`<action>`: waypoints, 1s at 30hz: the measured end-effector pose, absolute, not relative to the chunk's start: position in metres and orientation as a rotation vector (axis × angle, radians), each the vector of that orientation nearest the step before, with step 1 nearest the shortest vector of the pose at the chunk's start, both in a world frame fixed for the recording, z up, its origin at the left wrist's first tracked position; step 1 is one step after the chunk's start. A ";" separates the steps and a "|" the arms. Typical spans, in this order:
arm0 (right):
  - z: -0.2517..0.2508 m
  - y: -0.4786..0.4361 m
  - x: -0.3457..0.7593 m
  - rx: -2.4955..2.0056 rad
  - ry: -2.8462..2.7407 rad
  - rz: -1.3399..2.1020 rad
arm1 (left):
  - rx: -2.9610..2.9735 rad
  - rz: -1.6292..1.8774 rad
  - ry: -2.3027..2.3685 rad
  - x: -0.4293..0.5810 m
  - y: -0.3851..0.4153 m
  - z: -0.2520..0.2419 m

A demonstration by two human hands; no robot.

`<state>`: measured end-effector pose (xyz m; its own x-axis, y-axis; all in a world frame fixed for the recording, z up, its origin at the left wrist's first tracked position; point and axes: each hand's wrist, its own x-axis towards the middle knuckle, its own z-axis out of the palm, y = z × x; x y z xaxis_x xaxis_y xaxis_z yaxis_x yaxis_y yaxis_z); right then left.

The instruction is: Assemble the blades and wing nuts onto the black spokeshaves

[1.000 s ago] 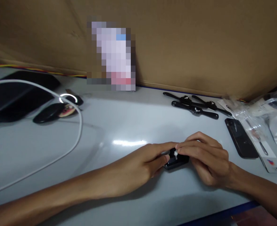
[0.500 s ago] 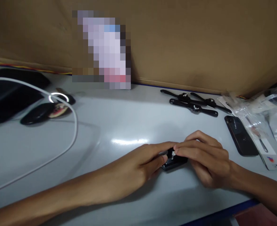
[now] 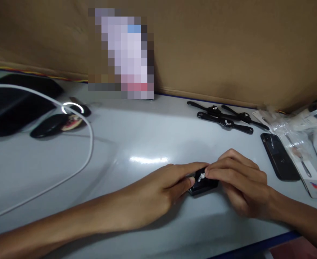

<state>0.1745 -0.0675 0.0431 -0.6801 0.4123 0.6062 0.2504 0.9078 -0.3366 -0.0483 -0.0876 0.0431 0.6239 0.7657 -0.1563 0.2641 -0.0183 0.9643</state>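
A small black object (image 3: pixel 204 187) with a crumpled whitish bit (image 3: pixel 201 177) on top lies on the grey table, right of centre. My left hand (image 3: pixel 171 183) grips it from the left, index finger along its far edge and thumb on its near left side. From the right, my right hand (image 3: pixel 241 181) reaches over, its bent fingertips meeting at the whitish bit. Whether those fingertips pinch it is hidden by the fingers. Three black watches with straps (image 3: pixel 227 123) lie behind the hands.
A black phone (image 3: pixel 280 156) and clear plastic packaging (image 3: pixel 290 126) are at the right. At the left are a black mouse (image 3: pixel 49 126), a dark flat device (image 3: pixel 18 104) and a looping white cable (image 3: pixel 91 144). A cardboard wall (image 3: pixel 228 46) stands behind.
The whole view has shifted slightly, so most things appear a little further right. Both hands keep nearly the same hold at the black object, with slight finger movement around the whitish bit.
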 end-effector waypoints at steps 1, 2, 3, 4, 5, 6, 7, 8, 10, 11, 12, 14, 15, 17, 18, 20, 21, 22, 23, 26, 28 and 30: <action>0.043 -0.067 0.175 -0.471 -2.350 0.298 | 1.587 0.491 0.875 -0.048 -0.088 0.044; 0.043 -0.067 0.175 -0.469 -2.354 0.303 | 1.589 0.485 0.869 -0.048 -0.088 0.044; 0.043 -0.067 0.175 -0.463 -2.353 0.307 | 1.591 0.481 0.863 -0.048 -0.087 0.045; 0.043 -0.067 0.175 -0.452 -2.346 0.309 | 1.592 0.480 0.858 -0.048 -0.087 0.045; 0.043 -0.067 0.175 -0.437 -2.336 0.311 | 1.594 0.479 0.853 -0.047 -0.087 0.045; 0.042 -0.066 0.174 -0.423 -2.324 0.313 | 1.596 0.477 0.845 -0.047 -0.087 0.045; 0.042 -0.066 0.174 -0.414 -2.315 0.314 | 1.600 0.476 0.835 -0.046 -0.086 0.045; 0.041 -0.066 0.174 -0.411 -2.307 0.317 | 1.604 0.476 0.824 -0.046 -0.086 0.044; 0.040 -0.066 0.172 -0.416 -2.288 0.332 | 1.617 0.477 0.813 -0.045 -0.086 0.042; 0.040 -0.066 0.172 -0.425 -2.276 0.341 | 1.621 0.477 0.815 -0.045 -0.086 0.041; 0.039 -0.067 0.172 -0.435 -2.265 0.350 | 1.623 0.475 0.819 -0.045 -0.087 0.040; 0.038 -0.068 0.171 -0.461 -2.247 0.365 | 1.630 0.471 0.825 -0.045 -0.088 0.039; 0.038 -0.069 0.171 -0.478 -2.238 0.374 | 1.641 0.471 0.828 -0.046 -0.089 0.038; 0.038 -0.071 0.170 -0.509 -2.224 0.393 | 1.675 0.472 0.841 -0.047 -0.090 0.036; 0.039 -0.072 0.170 -0.525 -2.215 0.402 | 1.694 0.470 0.854 -0.047 -0.090 0.035; 0.041 -0.074 0.170 -0.555 -2.210 0.415 | 1.725 0.460 0.880 -0.047 -0.090 0.034; 0.042 -0.075 0.170 -0.567 -2.212 0.419 | 1.736 0.455 0.885 -0.047 -0.090 0.034; 0.043 -0.075 0.170 -0.579 -2.216 0.424 | 1.742 0.453 0.887 -0.047 -0.089 0.034; 0.043 -0.076 0.170 -0.583 -2.211 0.426 | 1.748 0.449 0.885 -0.047 -0.089 0.034; 0.046 -0.077 0.170 -0.589 -2.205 0.424 | 1.736 0.442 0.869 -0.047 -0.088 0.035; 0.046 -0.077 0.170 -0.595 -2.207 0.418 | 1.723 0.443 0.864 -0.047 -0.089 0.037; 0.047 -0.077 0.170 -0.602 -2.211 0.416 | 1.716 0.458 0.870 -0.047 -0.089 0.038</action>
